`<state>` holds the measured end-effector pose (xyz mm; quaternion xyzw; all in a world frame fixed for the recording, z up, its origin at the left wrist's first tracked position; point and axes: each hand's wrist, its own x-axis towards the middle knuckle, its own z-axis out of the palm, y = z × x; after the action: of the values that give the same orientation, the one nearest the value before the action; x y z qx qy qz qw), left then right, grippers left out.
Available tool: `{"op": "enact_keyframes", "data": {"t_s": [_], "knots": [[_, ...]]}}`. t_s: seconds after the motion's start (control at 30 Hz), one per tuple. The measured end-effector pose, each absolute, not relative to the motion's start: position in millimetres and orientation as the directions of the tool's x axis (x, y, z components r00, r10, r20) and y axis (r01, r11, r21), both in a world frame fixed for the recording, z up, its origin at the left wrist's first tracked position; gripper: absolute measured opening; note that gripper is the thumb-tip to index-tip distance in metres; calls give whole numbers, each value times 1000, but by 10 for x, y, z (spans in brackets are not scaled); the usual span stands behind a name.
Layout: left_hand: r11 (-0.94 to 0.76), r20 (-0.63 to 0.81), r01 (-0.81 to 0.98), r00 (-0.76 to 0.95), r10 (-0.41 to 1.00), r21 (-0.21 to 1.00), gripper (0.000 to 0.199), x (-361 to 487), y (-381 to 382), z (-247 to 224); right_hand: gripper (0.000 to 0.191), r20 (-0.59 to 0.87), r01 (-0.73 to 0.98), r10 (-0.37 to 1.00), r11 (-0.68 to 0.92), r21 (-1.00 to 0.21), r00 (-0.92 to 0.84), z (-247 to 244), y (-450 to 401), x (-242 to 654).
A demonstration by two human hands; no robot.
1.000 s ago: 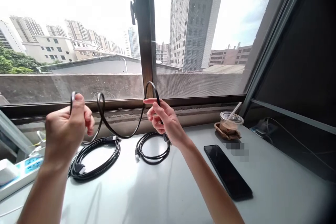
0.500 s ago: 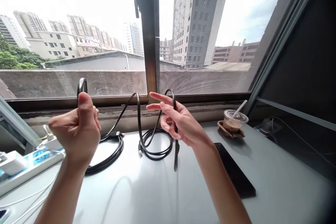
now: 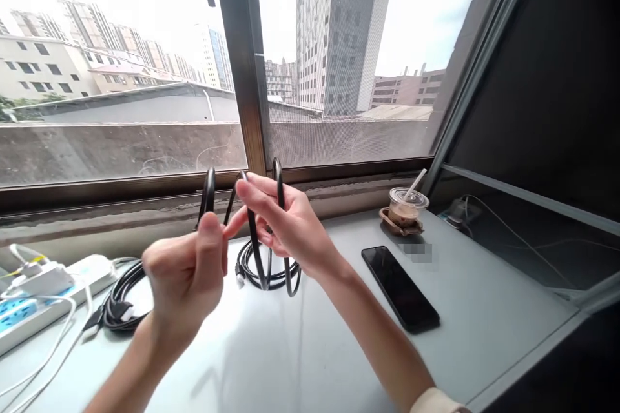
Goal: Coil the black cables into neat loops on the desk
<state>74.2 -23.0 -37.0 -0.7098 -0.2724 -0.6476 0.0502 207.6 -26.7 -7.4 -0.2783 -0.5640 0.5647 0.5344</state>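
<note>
A black cable hangs in loose loops between my two hands, above the white table. My left hand is closed around part of it, thumb on top, with a loop standing up above the fist. Close by on the right, my right hand pinches the cable between thumb and forefinger, and another loop passes over its fingers. Behind and below my right hand lies a coiled black cable with a light plug end. A second black coil with plugs rests left of my left hand.
At the left edge is a white power strip with chargers and white cords. A black phone lies right of my right forearm. Behind it stands a lidded cup with a straw in a brown holder. A window frame rises behind the table.
My hands have come close together, narrowing the cable's span. My right fingers have gone from spread to pinching a strand. The view has shifted to the right, showing more of the table's right side.
</note>
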Motion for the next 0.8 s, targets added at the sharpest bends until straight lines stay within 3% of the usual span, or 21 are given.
{"op": "enact_keyframes", "data": {"t_s": [0.13,0.2,0.33,0.47,0.53,0.67,0.8], "knots": [[-864,915,500,374,154,-59,39,782,-212,-392,39,383,-222,894,335,-916,-231,-125,-226,2070],[-850,881,509,453,134,-133,35,788,-201,-395,22,451,-188,859,414,-891,-244,-153,-192,2069],[-830,885,552,423,195,-81,30,772,-212,-372,20,517,-37,848,517,-855,-118,-172,-146,2103],[-702,968,692,23,251,166,6,713,-236,-270,35,497,43,859,506,-862,-124,-148,-161,2179],[-740,965,635,-32,261,222,19,678,-216,-220,41,499,72,853,514,-855,-155,-126,-193,2212],[-796,957,590,131,260,136,71,627,-95,-210,37,561,243,822,566,-788,-95,-87,-271,2229],[-774,915,618,221,338,136,87,597,26,-274,31,658,439,740,643,-628,-142,-85,-334,2207]]}}
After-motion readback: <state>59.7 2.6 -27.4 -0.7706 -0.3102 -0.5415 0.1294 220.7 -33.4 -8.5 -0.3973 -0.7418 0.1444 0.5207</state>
